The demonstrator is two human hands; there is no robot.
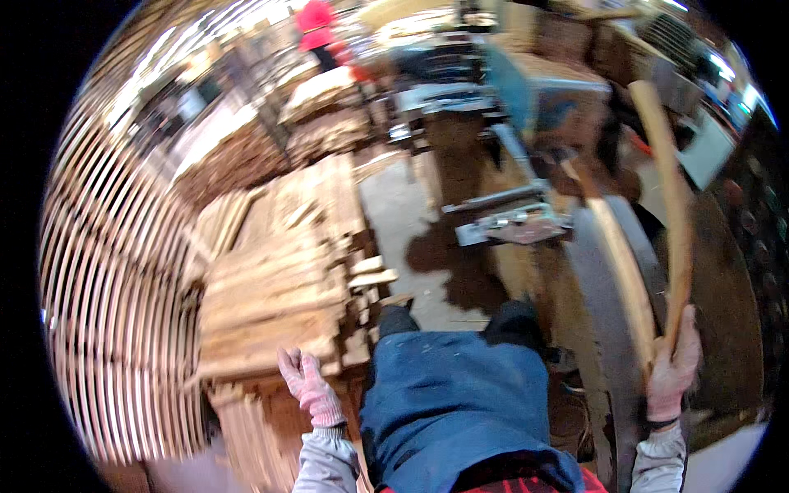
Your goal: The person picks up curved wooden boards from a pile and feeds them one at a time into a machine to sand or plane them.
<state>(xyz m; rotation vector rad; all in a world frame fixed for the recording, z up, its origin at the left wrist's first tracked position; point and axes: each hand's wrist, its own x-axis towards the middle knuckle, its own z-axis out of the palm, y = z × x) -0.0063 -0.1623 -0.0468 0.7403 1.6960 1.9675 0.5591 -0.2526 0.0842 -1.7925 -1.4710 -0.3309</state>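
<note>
My right hand (675, 366), in a pale pinkish work glove, is closed round the near end of a long wooden board (670, 172). The board rises away from me and looks curved near the picture's rim. A second narrow wooden strip (616, 263) lies along the grey machine bed (590, 275), its near end beside that hand; whether the fingers touch it I cannot tell. My left hand (304, 382), gloved the same way, has its fingers apart and nothing in them. It is beside the near edge of a broad stack of wooden boards (275, 279).
A metal machine part (514, 226) with bars stands ahead, right of centre. Dark stains mark the grey floor (399, 214). More wood piles (234, 156) stand farther off, left of centre. A person in red (315, 25) is in the background. Slatted wood (123, 296) lines the left side.
</note>
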